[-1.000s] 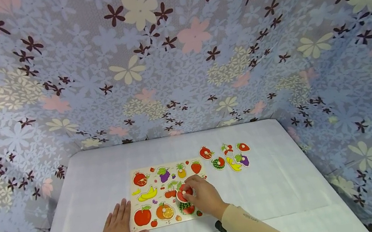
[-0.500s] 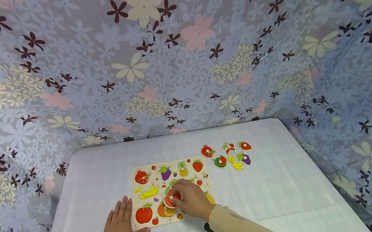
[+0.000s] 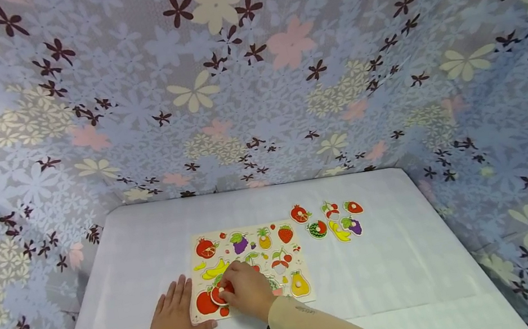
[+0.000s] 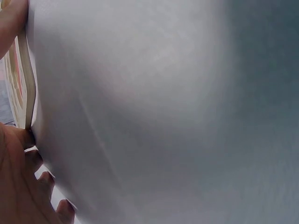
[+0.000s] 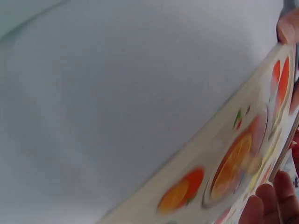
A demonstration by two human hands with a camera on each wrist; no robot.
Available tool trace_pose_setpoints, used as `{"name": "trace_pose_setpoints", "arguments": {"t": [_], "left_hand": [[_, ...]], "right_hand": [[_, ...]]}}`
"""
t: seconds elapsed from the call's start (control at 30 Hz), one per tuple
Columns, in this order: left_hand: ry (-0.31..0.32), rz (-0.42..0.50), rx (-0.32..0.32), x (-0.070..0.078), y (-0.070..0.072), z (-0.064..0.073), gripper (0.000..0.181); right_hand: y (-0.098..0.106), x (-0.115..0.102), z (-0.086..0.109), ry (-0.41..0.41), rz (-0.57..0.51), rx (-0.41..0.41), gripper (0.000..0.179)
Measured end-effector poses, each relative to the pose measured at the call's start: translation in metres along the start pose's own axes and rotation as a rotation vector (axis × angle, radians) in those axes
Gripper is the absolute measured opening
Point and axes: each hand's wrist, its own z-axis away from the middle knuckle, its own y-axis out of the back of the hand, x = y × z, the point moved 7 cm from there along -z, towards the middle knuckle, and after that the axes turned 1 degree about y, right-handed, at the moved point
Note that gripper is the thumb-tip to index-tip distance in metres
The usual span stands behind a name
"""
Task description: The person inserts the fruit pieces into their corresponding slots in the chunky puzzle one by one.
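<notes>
Head view: pear piece (image 3: 300, 287) seated in puzzle board (image 3: 302, 267); right grip (image 3: 248, 289) pinching red fruit piece (image 3: 217, 298), left grip (image 3: 172, 321) spread flat.

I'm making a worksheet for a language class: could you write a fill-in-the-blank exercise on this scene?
The round piece held by the right hand is mainly ____ in colour.
The left hand lies beside the board with its palm facing ____.
The large fruit at the board's near right corner is a yellow ____.
The loose yellow piece next to the loose grape piece shows ____.

Missing words: red; down; pear; bananas.
</notes>
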Motion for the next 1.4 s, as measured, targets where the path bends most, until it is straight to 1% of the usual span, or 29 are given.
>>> {"name": "trace_pose_setpoints", "arguments": {"t": [0.1, 0.23, 0.37, 0.53, 0.6, 0.7, 0.83, 1.07, 1.27, 1.4], "left_hand": [[-0.008, 0.01, 0.017, 0.001, 0.002, 0.001, 0.121], [-0.01, 0.007, 0.019, 0.002, 0.005, 0.001, 0.119], [-0.015, 0.0, 0.016, 0.002, 0.006, 0.002, 0.117], [-0.041, 0.008, 0.044, 0.005, 0.009, 0.002, 0.116], [-0.043, 0.011, 0.055, 0.005, 0.01, 0.002, 0.116], [-0.039, 0.002, 0.053, 0.005, 0.009, 0.001, 0.116], [-0.031, -0.011, 0.035, 0.003, 0.007, 0.001, 0.117], [-0.023, 0.011, 0.028, 0.004, 0.009, 0.001, 0.116], [-0.017, -0.011, 0.01, 0.001, 0.006, -0.001, 0.117], [-0.02, -0.01, 0.01, 0.001, 0.007, -0.001, 0.117]], "right_hand": [[-0.008, -0.005, -0.003, -0.019, 0.03, 0.003, 0.015], [-0.013, -0.012, -0.007, -0.029, 0.066, 0.014, 0.016], [-0.019, -0.02, -0.01, -0.026, 0.113, 0.009, 0.017], [-0.024, -0.024, -0.011, -0.032, 0.146, 0.001, 0.017], [-0.026, -0.026, -0.011, -0.025, 0.164, 0.002, 0.017], [-0.029, -0.029, -0.011, -0.015, 0.184, -0.001, 0.019], [-0.033, -0.032, -0.011, -0.012, 0.176, -0.015, 0.02], [-0.036, -0.033, -0.012, -0.029, 0.157, -0.046, 0.023], [-0.033, -0.033, -0.012, -0.017, 0.166, -0.005, 0.019], [-0.03, -0.033, -0.012, 0.004, 0.157, 0.014, 0.019]]}}
